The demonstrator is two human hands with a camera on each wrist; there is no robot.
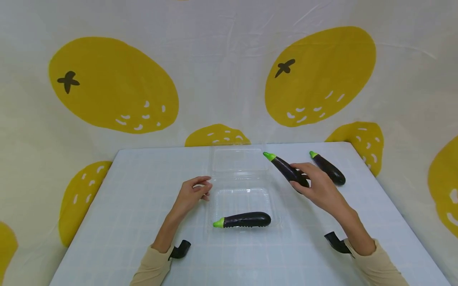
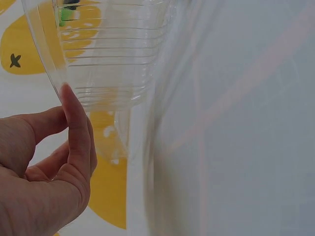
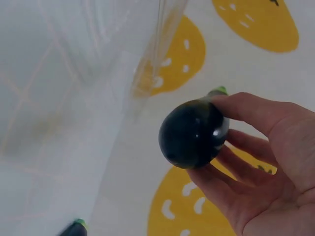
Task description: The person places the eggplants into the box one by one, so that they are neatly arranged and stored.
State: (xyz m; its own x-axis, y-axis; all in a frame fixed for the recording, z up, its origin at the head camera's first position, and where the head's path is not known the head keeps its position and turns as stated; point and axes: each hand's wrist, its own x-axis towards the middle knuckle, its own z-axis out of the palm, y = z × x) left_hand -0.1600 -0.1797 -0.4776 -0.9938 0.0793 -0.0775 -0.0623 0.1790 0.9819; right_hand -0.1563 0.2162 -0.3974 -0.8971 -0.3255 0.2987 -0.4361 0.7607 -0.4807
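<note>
Gripping an eggplant near its rounded end with bent fingers and thumb of the right hand, raised to the right of a clear plastic clamshell container. Glossy and near-black along the body, slim toward the bright green stem cap, swelling to a smooth, round base; pale highlights on the base in the right wrist view. Tilted, green cap pointing away and leftward, toward the right edge of the opened lid. Inside the near part of the container, a second eggplant of matching colours, lying crosswise, cap to the left. On the white table just beyond the right hand, a third eggplant. At the container's left edge, the left hand, fingers loosely bent; cannot tell whether pinching the rim.
</note>
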